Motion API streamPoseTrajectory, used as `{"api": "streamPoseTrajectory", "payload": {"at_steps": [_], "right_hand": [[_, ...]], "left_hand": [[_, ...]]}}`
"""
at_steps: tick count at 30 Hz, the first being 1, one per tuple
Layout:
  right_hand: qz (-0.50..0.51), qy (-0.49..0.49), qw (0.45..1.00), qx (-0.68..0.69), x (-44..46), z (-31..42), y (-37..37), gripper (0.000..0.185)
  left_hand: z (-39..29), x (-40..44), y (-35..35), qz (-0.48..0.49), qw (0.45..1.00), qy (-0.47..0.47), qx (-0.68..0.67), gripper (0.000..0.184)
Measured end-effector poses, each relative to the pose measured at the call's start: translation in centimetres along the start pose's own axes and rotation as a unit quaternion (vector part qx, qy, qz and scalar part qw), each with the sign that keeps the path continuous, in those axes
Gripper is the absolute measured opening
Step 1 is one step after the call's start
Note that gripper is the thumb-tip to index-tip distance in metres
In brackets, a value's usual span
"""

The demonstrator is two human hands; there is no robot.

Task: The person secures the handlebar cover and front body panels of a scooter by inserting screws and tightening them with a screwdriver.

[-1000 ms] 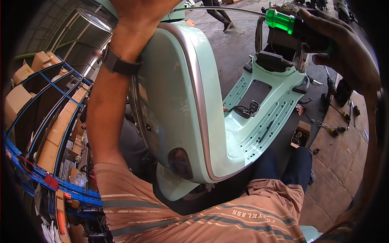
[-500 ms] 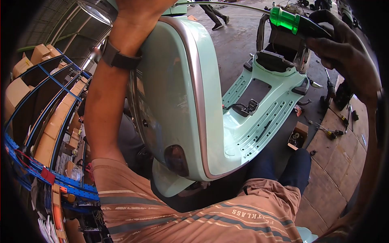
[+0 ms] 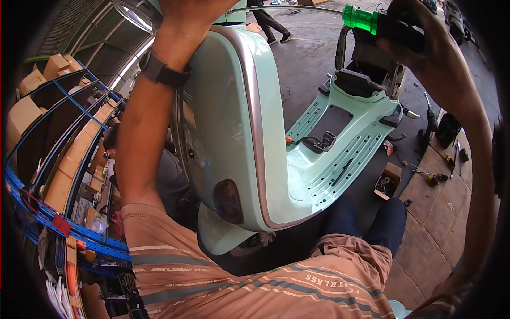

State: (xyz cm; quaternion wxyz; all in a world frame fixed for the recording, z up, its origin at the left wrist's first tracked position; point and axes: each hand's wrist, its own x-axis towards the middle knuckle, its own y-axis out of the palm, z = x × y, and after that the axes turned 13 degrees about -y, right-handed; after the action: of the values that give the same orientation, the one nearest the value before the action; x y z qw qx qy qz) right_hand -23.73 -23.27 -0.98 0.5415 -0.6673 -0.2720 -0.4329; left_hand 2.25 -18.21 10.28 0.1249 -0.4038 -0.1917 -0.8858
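Note:
My right hand [image 3: 419, 40] is closed around the black end of a screwdriver with a translucent green handle [image 3: 360, 19]. Its long shaft reaches left to the top of a mint-green scooter body [image 3: 220, 122], beside my left hand. At the top edge of the view, my left hand [image 3: 186, 16] is at the scooter's upper front; its fingers are cut off or hidden, so their grip cannot be made out. Below my left wrist are the scooter's front panel with its silver trim [image 3: 254, 106] and, further right, the footboard [image 3: 332, 154].
Blue shelving [image 3: 64, 95] with cardboard boxes stands left, near a crouching person [image 3: 167, 165]. A walking person's legs [image 3: 271, 24] show at the back. Right of the footboard are a small box of parts [image 3: 388, 181], a power drill [image 3: 431, 119] and several screwdrivers [image 3: 430, 178] on cardboard.
My right hand and the screwdriver have shifted left and slightly up. My left wrist appears a little further right. The walking person has moved left, and more of the crouching person shows.

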Motion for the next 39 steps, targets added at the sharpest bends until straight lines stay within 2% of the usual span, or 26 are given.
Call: {"api": "streamPoseTrajectory", "payload": {"at_steps": [1, 4, 5, 7, 10, 11, 12, 13, 14, 17, 18, 19, 20, 21, 23, 24, 25, 26, 28, 30, 31, 33, 34, 35, 37, 39], "right_hand": [[0.003, 0.004, 1.000, -0.007, 0.1, 0.4, -0.2, 0.039], [0.144, 0.190, 0.957, 0.167, 1.6, -1.0, -1.7, 0.037], [0.139, 0.311, 0.866, 0.366, 2.1, -2.4, -1.6, 0.038], [0.124, 0.415, 0.720, 0.542, 2.9, -3.1, -2.4, 0.041], [0.235, 0.487, 0.692, 0.479, 3.3, -1.3, -2.1, 0.035], [0.052, 0.287, 0.917, 0.271, 0.8, 0.2, 0.7, 0.033], [-0.041, 0.153, 0.973, 0.170, 0.2, 0.3, 1.4, 0.032], [-0.141, 0.036, 0.989, 0.021, -0.5, 0.4, 2.0, 0.031], [-0.042, 0.013, 0.999, 0.025, -0.4, -0.5, 1.1, 0.029], [0.217, 0.068, 0.967, 0.111, 0.8, -0.3, -1.8, 0.061], [0.148, 0.121, 0.964, 0.186, 0.0, -2.1, 0.4, 0.043], [0.147, 0.205, 0.913, 0.319, 0.5, -3.5, 0.4, 0.036], [0.129, 0.297, 0.843, 0.430, 0.9, -4.9, 0.3, 0.033], [0.132, 0.286, 0.846, 0.431, 1.2, -5.1, 0.1, 0.033], [0.111, 0.369, 0.730, 0.565, 1.3, -5.0, 0.4, 0.031], [0.126, 0.338, 0.713, 0.601, 0.8, -6.2, 1.0, 0.030], [0.149, 0.312, 0.714, 0.608, 1.0, -6.4, 1.0, 0.029], [0.171, 0.286, 0.715, 0.615, 1.3, -6.6, 1.0, 0.028], [0.243, 0.238, 0.699, 0.629, 1.5, -8.4, 0.9, 0.027], [0.201, 0.320, 0.663, 0.646, 1.7, -7.1, 0.5, 0.027], [0.141, 0.345, 0.706, 0.602, 1.7, -5.5, -0.1, 0.030], [0.133, 0.326, 0.769, 0.534, 2.1, -4.4, -1.2, 0.027], [0.075, 0.158, 0.928, 0.327, 1.0, -4.4, -0.7, 0.034], [0.021, 0.049, 0.980, 0.194, 0.4, -3.9, -0.5, 0.032], [-0.065, -0.156, 0.985, 0.021, -0.4, -3.5, 0.2, 0.031], [-0.071, -0.170, 0.983, 0.018, -0.4, -4.2, 0.5, 0.031]], "left_hand": [[0.0, 0.0, -0.1, 0.008, 1.000, -0.006, -0.012, 0.099], [0.3, -0.3, 0.4, -0.039, 0.999, 0.011, 0.000, 0.098], [0.4, -0.2, 0.4, -0.040, 0.999, 0.011, -0.003, 0.098], [0.4, -0.2, 0.3, -0.024, 0.999, 0.019, -0.013, 0.099], [-0.2, 0.0, -0.2, 0.019, 1.000, -0.015, 0.017, 0.101], [0.0, -0.1, -0.1, 0.020, 1.000, -0.015, 0.018, 0.101], [0.4, -0.2, 0.3, 0.013, 1.000, -0.005, 0.002, 0.102], [0.7, -0.2, 0.4, 0.007, 1.000, 0.004, -0.015, 0.102], [0.7, -0.2, 0.0, 0.008, 1.000, 0.004, -0.013, 0.102], [-0.3, -0.2, -2.9, 0.123, 0.981, -0.088, -0.121, 0.099], [-1.3, -0.6, -5.2, 0.152, 0.964, -0.117, -0.183, 0.097], [-2.4, -1.0, -7.5, 0.177, 0.942, -0.148, -0.244, 0.094], [-4.5, -2.1, -10.9, 0.224, 0.901, -0.175, -0.327, 0.089], [-7.9, -3.4, -13.4, 0.244, 0.786, -0.320, -0.469, 0.075], [-13.9, -5.6, -16.5, 0.215, 0.481, -0.577, -0.624, 0.061], [-15.2, -5.7, -15.9, 0.197, 0.268, -0.682, -0.651, 0.049], [-18.3, -5.9, -12.7, 0.075, 0.140, -0.733, -0.661, 0.047], [-19.7, -5.7, -10.5, 0.021, 0.124, -0.711, -0.692, 0.048], [-19.8, -5.2, -6.3, -0.051, 0.000, -0.645, -0.762, 0.045], [-18.3, -4.9, -3.6, -0.094, 0.039, -0.608, -0.788, 0.033], [-17.6, -4.8, -2.8, -0.103, 0.071, -0.595, -0.794, 0.028], [-17.3, -5.4, -1.3, -0.113, 0.109, -0.586, -0.795, 0.021], [-17.6, -5.4, -1.2, -0.127, 0.093, -0.610, -0.776, 0.018], [-17.7, -5.3, -1.0, -0.126, 0.093, -0.608, -0.778, 0.018], [-17.7, -5.3, -0.8, -0.124, 0.105, -0.627, -0.762, 0.018], [-17.5, -5.3, -0.7, -0.129, 0.100, -0.629, -0.760, 0.021]]}}
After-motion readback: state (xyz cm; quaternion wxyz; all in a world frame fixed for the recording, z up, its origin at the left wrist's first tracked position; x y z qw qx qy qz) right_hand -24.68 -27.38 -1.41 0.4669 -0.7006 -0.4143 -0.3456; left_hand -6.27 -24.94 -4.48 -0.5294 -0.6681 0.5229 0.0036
